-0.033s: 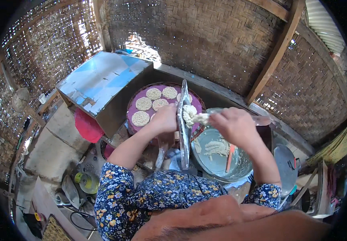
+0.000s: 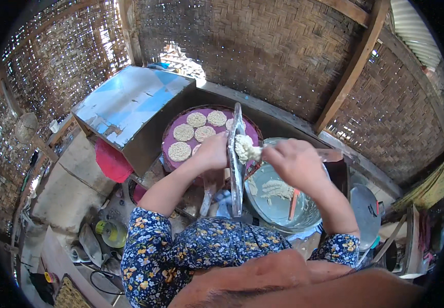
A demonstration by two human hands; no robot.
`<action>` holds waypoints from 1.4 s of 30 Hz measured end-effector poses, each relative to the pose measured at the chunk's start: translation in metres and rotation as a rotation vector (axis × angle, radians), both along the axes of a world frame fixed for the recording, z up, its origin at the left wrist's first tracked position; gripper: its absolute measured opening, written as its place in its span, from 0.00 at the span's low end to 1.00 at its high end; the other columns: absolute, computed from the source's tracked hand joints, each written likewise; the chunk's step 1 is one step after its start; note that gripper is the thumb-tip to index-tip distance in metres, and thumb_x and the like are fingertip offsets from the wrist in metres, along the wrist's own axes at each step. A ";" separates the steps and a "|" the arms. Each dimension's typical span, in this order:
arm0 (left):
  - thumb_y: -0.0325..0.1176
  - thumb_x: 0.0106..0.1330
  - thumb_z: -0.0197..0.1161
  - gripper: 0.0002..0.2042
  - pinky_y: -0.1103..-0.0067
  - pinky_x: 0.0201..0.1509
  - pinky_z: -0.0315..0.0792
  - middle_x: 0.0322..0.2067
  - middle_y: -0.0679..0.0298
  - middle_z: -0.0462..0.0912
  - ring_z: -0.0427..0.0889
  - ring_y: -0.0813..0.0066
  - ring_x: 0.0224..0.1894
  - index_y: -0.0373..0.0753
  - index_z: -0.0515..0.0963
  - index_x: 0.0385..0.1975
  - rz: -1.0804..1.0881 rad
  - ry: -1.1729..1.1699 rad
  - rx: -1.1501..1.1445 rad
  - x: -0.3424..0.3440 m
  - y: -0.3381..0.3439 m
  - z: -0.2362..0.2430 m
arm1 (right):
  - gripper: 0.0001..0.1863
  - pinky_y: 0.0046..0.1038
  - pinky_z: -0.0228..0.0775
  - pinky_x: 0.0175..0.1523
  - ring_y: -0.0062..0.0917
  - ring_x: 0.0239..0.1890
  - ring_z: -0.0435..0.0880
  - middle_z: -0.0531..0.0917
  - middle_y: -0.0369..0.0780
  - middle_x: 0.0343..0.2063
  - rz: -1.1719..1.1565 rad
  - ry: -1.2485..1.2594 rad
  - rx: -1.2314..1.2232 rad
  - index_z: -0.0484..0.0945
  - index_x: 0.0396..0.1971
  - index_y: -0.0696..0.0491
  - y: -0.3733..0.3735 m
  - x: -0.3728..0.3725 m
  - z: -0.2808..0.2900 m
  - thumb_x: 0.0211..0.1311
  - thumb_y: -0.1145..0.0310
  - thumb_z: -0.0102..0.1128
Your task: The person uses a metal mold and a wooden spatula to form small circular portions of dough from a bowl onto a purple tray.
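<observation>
My left hand (image 2: 214, 150) is closed at the near-left side of a long, narrow dough-smeared plate (image 2: 236, 187) stood on edge; its fingertips are hidden. A lump of pale, lumpy dough (image 2: 243, 148) clings to the plate's right face. My right hand (image 2: 296, 161) grips a flat spatula (image 2: 331, 155), whose dough-coated end meets that lump. Beneath the right hand is a grey-green basin (image 2: 306, 218) with dough smeared inside and an orange-handled tool (image 2: 294, 204). Beyond my left hand, several round pale dough discs (image 2: 183, 132) lie on a round purple-covered tray (image 2: 169, 137).
A box with a peeling blue-and-white top (image 2: 134, 102) stands at the far left, a pink cloth (image 2: 113, 160) hanging below it. Round metal lid (image 2: 364, 215) leans at the right. Woven bamboo walls (image 2: 263, 61) close in the back. A yellow-green bottle (image 2: 111, 233) stands lower left.
The spatula has shifted slightly left in my right hand's grip, its doughy end closer against the plate. My left hand and the plate have barely moved.
</observation>
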State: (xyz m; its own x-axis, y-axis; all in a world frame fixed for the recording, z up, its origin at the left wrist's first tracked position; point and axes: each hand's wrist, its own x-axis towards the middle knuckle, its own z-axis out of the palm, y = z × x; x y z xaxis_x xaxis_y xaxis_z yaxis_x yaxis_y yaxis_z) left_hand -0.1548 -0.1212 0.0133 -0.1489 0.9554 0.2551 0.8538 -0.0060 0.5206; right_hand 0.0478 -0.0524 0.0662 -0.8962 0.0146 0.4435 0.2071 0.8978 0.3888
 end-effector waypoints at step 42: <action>0.41 0.48 0.58 0.17 0.70 0.42 0.69 0.34 0.51 0.77 0.76 0.55 0.37 0.38 0.75 0.36 -0.156 -0.053 -0.038 -0.023 0.017 -0.013 | 0.06 0.26 0.65 0.25 0.25 0.21 0.75 0.72 0.34 0.16 0.026 0.215 -0.079 0.74 0.22 0.49 0.009 0.030 0.019 0.39 0.69 0.59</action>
State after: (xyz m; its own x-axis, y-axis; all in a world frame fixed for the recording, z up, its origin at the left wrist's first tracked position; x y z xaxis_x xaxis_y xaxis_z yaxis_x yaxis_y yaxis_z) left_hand -0.1779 -0.1046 -0.0001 -0.0103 0.9767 0.2143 0.8156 -0.1158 0.5669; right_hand 0.0781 -0.0430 0.0852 -0.7817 0.0346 0.6227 0.2535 0.9299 0.2666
